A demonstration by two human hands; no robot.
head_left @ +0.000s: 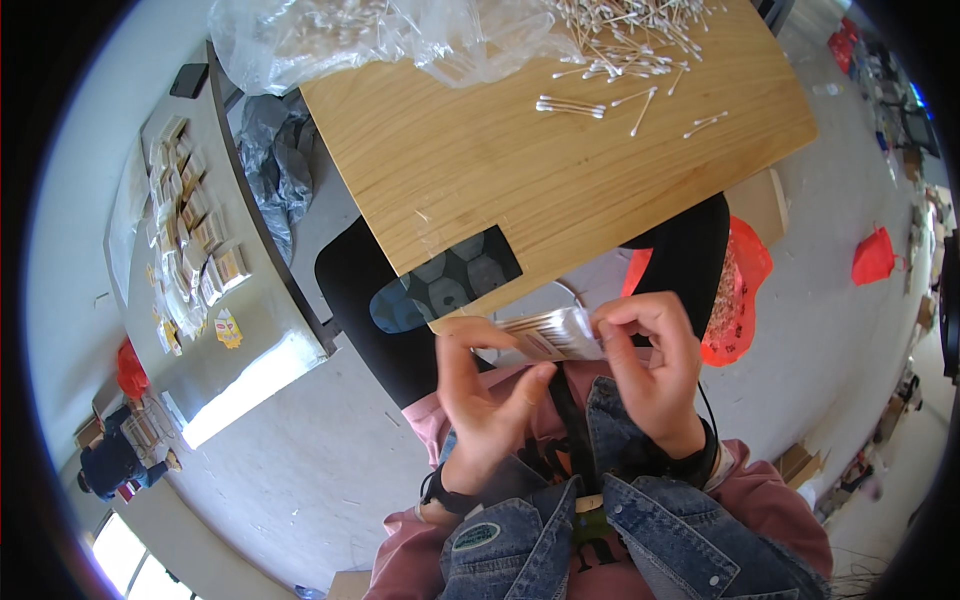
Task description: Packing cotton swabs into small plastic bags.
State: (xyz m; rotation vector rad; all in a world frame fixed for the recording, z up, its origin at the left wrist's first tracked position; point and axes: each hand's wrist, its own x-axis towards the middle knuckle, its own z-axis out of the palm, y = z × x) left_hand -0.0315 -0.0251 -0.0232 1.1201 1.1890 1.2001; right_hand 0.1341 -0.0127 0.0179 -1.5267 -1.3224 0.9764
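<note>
A small clear packet of cotton swabs (pixel 560 337) is held between my hands, just off the table's near edge. My right hand (pixel 655 370) pinches the packet's right end between thumb and fingers. At the other end, my left hand (pixel 485 385) curls its fingers against the packet, its thumb lying just below. Swab sticks show in a row through the clear film. Beyond, on the wooden table (pixel 450 150), a heap of loose cotton swabs (pixel 640 35) lies at the far side, with a small bundle of swabs (pixel 570 106) nearer me.
A large clear plastic bag (pixel 400 40) covers the table's far left. Filled packets (pixel 190 230) are piled on a grey side table (pixel 250 365) at left, with a phone (pixel 189 80). A red bag (pixel 738 290) sits below the table's right side. Another person (pixel 115 455) is far left.
</note>
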